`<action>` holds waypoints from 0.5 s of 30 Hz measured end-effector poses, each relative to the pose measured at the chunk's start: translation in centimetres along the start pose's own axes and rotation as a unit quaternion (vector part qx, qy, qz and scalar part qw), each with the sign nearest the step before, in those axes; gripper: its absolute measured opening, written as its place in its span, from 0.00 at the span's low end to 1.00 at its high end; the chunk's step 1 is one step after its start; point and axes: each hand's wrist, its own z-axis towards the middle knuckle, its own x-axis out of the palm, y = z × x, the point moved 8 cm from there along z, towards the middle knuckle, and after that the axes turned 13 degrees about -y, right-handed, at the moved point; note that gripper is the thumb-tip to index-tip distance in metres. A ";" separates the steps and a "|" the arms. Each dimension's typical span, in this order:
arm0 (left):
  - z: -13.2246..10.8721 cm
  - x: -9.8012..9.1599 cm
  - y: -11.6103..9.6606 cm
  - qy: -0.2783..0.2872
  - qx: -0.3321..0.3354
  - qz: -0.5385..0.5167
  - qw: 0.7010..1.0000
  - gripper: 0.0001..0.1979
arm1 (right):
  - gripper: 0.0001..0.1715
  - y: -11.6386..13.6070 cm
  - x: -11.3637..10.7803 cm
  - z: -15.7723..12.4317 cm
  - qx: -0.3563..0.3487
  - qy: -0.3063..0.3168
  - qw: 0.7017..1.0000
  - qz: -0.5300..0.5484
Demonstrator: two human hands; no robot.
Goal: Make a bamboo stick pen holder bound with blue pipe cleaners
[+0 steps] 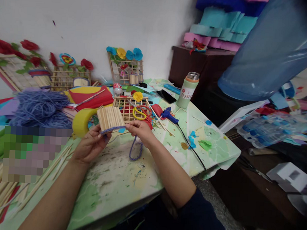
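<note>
Above the table's middle, my left hand [94, 144] is closed on the lower left part of a small panel of wooden sticks [110, 118]. A blue-purple braided yarn cord [114, 129] runs along the panel's near edge. At that edge's right corner, the fingers of my right hand [139, 130] pinch the cord. From there a loose loop of cord [135, 158] hangs over the table. Just behind the panel lies a roll of yellow tape [83, 122]. A stick lattice [123, 105] and yellow-handled scissors [140, 113] are beyond my right hand.
A blue glue gun [170, 115] trails its black cord to the table's right edge. Near it stand a green bottle [188, 89] and a phone [166, 96]. Blue yarn [40, 107] is heaped at left, above loose sticks [0, 196]. Flower-topped lattices [125, 67] lean on the wall.
</note>
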 end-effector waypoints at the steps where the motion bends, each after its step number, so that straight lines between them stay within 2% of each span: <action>1: 0.0 0.0 0.0 -0.001 -0.001 -0.003 1.000 0.22 | 0.19 0.0 0.0 0.0 0.000 0.001 1.000 -0.002; 4: -0.1 0.0 0.1 0.000 -0.007 -0.013 1.000 0.23 | 0.22 -0.4 0.7 -0.2 0.019 0.035 0.999 0.016; 8: 0.0 -0.3 0.3 -0.002 -0.020 -0.021 1.000 0.22 | 0.23 -1.1 1.9 -0.6 0.056 0.079 0.991 0.093; 15: 0.2 0.4 1.1 0.019 -0.022 -0.025 0.999 0.18 | 0.22 -0.7 1.9 -0.8 0.054 0.021 0.985 0.161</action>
